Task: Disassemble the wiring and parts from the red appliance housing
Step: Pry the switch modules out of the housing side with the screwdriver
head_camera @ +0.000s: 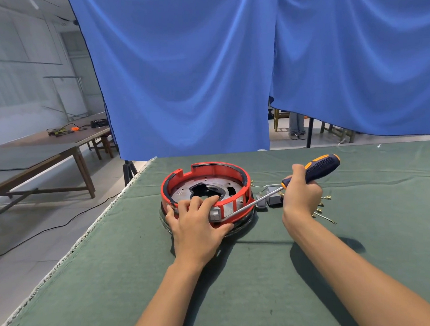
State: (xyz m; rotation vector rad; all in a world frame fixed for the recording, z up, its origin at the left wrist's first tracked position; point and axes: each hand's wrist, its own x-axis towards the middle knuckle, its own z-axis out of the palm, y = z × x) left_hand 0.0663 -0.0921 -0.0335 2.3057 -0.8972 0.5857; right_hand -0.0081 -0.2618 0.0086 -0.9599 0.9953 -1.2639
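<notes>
Surface: a table [361,267] covered with a dark green cloth [115,278], frayed pale along its left edge.
Under the left hand [195,222]: the round red housing [202,173] lies flat on the cloth, open side up, on a black ring.
Between the two hands: small grey and black blocks [268,202] with thin wires lie on the cloth just beside the housing.
Just right of the right hand [301,193]: loose wire ends with brass terminals [324,213], spread on the cloth.
</notes>
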